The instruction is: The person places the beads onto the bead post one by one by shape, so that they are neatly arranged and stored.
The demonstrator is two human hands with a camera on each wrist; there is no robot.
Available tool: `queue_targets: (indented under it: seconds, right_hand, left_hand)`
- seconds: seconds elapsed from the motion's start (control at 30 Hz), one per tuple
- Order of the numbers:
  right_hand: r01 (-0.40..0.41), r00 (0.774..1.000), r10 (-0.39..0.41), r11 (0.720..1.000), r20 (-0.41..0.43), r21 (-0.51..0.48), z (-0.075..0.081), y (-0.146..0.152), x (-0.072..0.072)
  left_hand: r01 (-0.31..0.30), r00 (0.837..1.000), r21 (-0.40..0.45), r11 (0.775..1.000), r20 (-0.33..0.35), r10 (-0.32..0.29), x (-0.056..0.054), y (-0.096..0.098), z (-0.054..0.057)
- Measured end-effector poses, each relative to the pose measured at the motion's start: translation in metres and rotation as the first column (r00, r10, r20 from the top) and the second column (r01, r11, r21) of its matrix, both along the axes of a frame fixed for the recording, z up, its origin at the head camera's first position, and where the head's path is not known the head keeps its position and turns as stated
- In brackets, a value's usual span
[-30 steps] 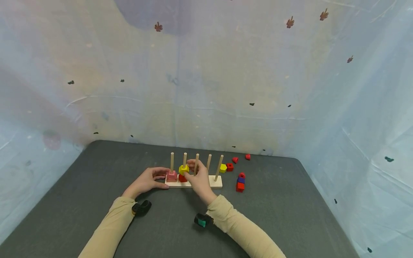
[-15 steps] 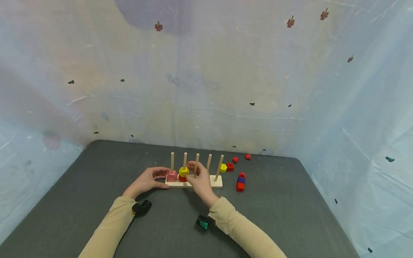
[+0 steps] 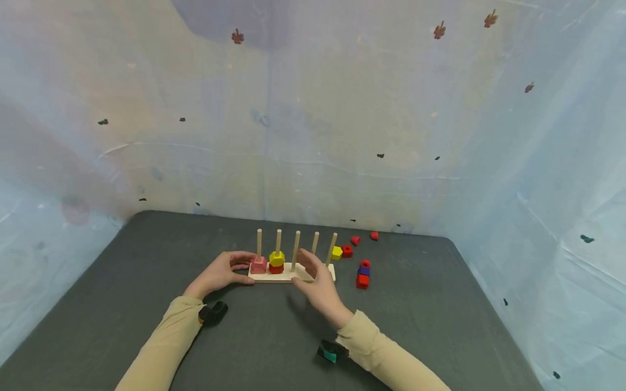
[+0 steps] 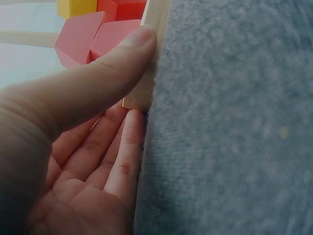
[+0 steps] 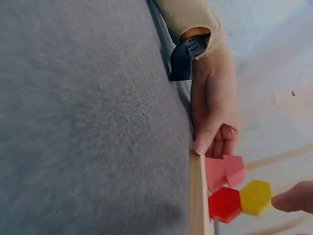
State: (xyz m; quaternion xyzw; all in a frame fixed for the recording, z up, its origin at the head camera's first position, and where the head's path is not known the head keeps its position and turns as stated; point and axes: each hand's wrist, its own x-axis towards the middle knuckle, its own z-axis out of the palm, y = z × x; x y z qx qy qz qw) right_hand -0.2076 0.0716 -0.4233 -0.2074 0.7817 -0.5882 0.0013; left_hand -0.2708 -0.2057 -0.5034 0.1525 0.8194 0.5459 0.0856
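A wooden peg board [image 3: 281,278] with several upright pegs stands on the dark table. My left hand [image 3: 220,273] holds its left end, the thumb [image 4: 139,41] on the front edge and the fingers around the end. Pink blocks [image 5: 215,174] sit on the leftmost peg. On the second peg, a yellow hexagonal block [image 3: 276,259] rests on a red hexagonal block [image 5: 225,204]. My right hand [image 3: 320,288] is in front of the board's right half, thumb and fingers spread apart with nothing between them. It hides part of the base and the lower ends of the right-hand pegs.
Right of the board lie a yellow block [image 3: 337,253] and a red block [image 3: 347,251]. Two small red pieces [image 3: 355,240] are farther back. Nearer, a red block [image 3: 362,281], a blue block [image 3: 364,271] and a red rounded piece [image 3: 365,263] form a row. A patterned curtain [image 3: 313,136] hangs behind.
The yellow block has come down onto the red one on the second peg. My right hand has let go of it and moved right, toward me. My left hand stays at the board's end.
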Motion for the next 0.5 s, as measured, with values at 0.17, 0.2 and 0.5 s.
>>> queue_targets:
  seconds: [0.17,0.2,0.5]
  right_hand:
    - [0.013,1.0,-0.013,1.0,-0.02,0.009,0.005,0.024,0.007]
    - [0.025,0.999,-0.025,1.0,-0.026,0.013,0.006,0.029,0.008]
    - [0.161,0.986,-0.158,0.985,-0.05,0.063,0.018,0.075,-0.001]
  left_hand:
    - [0.001,1.0,-0.013,1.0,-0.011,-0.001,-0.001,-0.001,0.001]
    - [0.002,1.0,-0.016,1.0,-0.011,-0.002,-0.001,-0.001,0.002]
    - [0.008,0.999,-0.04,0.999,-0.032,-0.009,-0.004,-0.001,0.0]
